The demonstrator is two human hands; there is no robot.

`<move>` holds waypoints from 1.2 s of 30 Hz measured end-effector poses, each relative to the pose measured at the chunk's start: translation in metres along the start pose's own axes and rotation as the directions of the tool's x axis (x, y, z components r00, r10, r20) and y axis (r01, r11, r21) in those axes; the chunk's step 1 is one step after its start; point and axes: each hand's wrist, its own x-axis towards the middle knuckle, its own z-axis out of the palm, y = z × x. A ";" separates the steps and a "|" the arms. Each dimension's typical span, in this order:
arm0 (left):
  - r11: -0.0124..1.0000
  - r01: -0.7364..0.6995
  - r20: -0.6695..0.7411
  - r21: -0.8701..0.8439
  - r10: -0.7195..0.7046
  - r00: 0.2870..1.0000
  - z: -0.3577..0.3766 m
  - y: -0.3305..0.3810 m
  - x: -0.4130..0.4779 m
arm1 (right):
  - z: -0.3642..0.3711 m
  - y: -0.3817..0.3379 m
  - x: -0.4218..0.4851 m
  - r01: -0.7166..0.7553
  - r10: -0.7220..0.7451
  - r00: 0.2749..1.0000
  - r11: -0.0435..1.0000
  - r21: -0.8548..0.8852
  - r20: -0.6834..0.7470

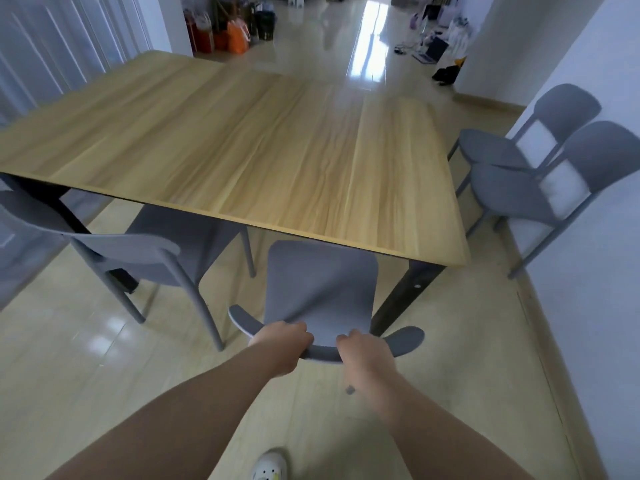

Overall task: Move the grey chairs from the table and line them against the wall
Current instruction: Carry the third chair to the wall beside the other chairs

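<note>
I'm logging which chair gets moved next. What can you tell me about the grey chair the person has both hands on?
The grey chair looks like matte moulded plastic, with a smooth seat with rounded corners and a curved backrest, seen from above. It faces the wooden table at its near edge, with the front of the seat tucked under the tabletop. The left hand and right hand grip the backrest's top rim side by side. Its legs are mostly hidden.
</note>
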 end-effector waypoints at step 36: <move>0.766 0.107 0.096 -0.634 -0.059 0.994 0.004 0.201 -0.097 | 0.120 0.075 -0.205 -0.505 0.794 0.564 0.115 0.855 0.226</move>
